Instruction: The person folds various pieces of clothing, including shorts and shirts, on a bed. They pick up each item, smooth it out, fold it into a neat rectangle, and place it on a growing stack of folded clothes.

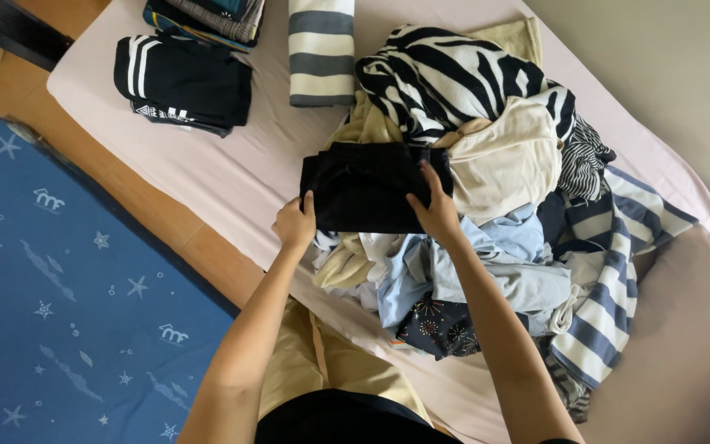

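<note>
Black folded garment [363, 187] between left hand [295, 224] and right hand [435, 213]

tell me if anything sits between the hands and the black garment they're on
Nothing visible does. The left hand grips the lower left edge of the black garment, and the right hand presses on its right side, atop the heap of unfolded clothes.

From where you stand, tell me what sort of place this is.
Most likely a bedroom at home: a mattress with a pale pink sheet, a pile of loose laundry on it, folded clothes stacked nearby, and a blue star-patterned mat on the wooden floor.
</note>
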